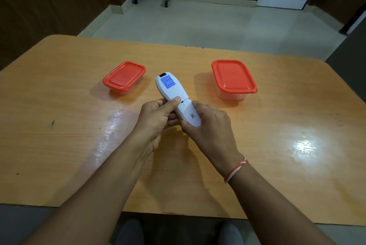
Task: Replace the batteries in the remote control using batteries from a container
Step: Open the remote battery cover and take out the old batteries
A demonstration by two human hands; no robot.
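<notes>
You held the white remote control [176, 99] face down at the frame's centre, above the worktop [59, 126]. Your left hand [156, 118] pinched its middle, thumb on the back; your right hand [208, 124] wrapped the battery cover end. It looked light, rigid and smooth, so grip its edges. Two red-lidded containers [124, 77] [233, 79] sat closed beyond, over pale floor tiles.
</notes>
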